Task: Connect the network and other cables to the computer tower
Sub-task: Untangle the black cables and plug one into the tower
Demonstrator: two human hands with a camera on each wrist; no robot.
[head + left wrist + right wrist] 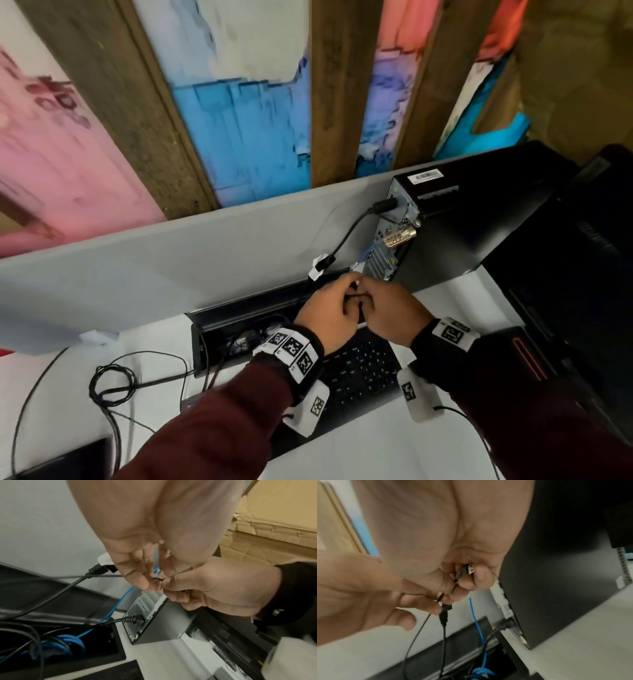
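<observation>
- Computer tower [479,219] stood black on the white bench [376,455], at the far right against the grey partition [171,267], its rear panel facing the hands.
- Writing: a white barcode sticker [424,177] sat on the tower's top edge, too small to read; square black-and-white code tags [291,349] ringed both wrists.
- A black power cable [359,222] was plugged high into the rear panel, and a silver multi-pin connector [399,237] stuck out lower down.
- Left hand [329,315] and right hand [394,317] met fingertip to fingertip just in front of the tower's rear, over the black keyboard [359,373].
- Only the right wrist view showed the USB plug [465,571], metal end out, curled inside the right hand's fingers.
- That view also showed the left hand pinching a thin black cable [419,628] beside another black plug [444,614].
- The left wrist view alone showed the blue network cable [109,615] rising from a coil in the black cable tray [120,657] toward the rear panel.
</observation>
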